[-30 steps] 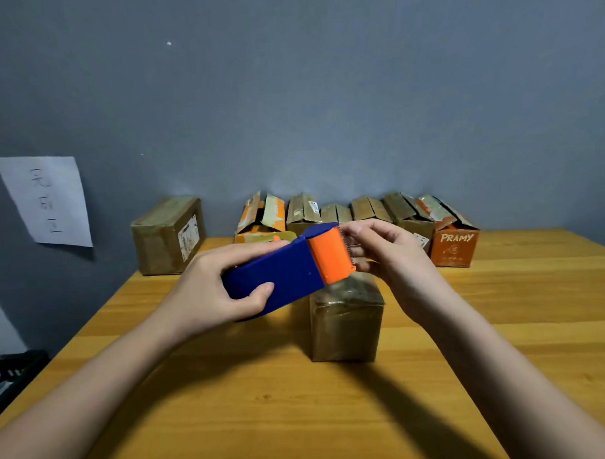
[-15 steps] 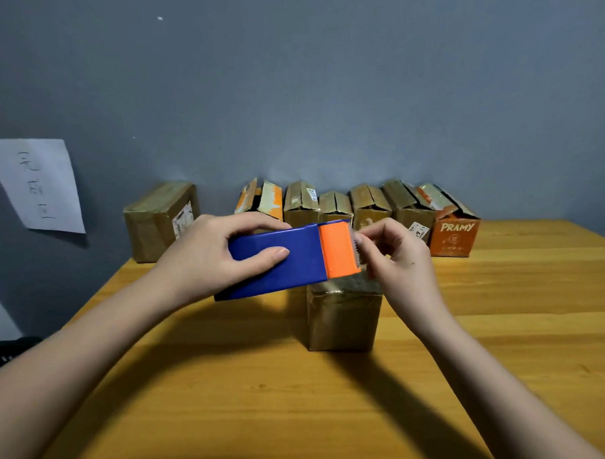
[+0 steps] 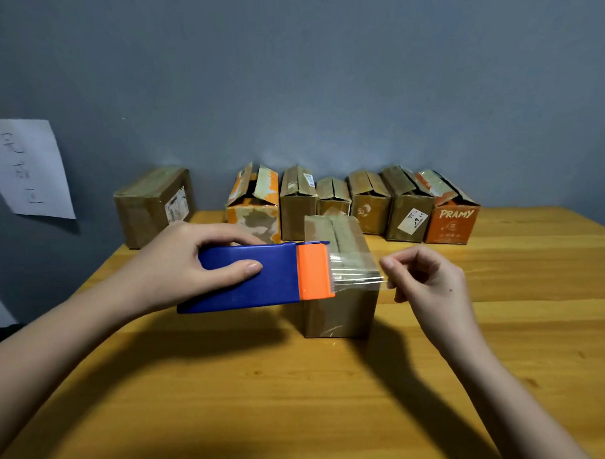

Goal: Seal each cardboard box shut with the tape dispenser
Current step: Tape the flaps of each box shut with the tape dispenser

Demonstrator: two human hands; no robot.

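My left hand (image 3: 196,264) grips a blue tape dispenser (image 3: 251,277) with an orange head, held level just left of a small brown cardboard box (image 3: 341,307) standing mid-table. Its top flaps are folded down, with a seam showing between them. A strip of clear tape (image 3: 355,272) stretches from the orange head rightward across the box's near top edge. My right hand (image 3: 429,279) pinches the free end of that tape, just right of the box.
Several open-flapped cardboard boxes (image 3: 334,204) stand in a row at the wall, the rightmost an orange one marked PRAMY (image 3: 451,220). A closed brown box (image 3: 156,205) sits at the back left. A handwritten paper sheet (image 3: 26,167) hangs on the grey wall. The wooden table (image 3: 300,401) spreads in front.
My right hand has pulled a length of tape out to the right, away from the orange head. The dispenser now lies level and lower, beside the box top.
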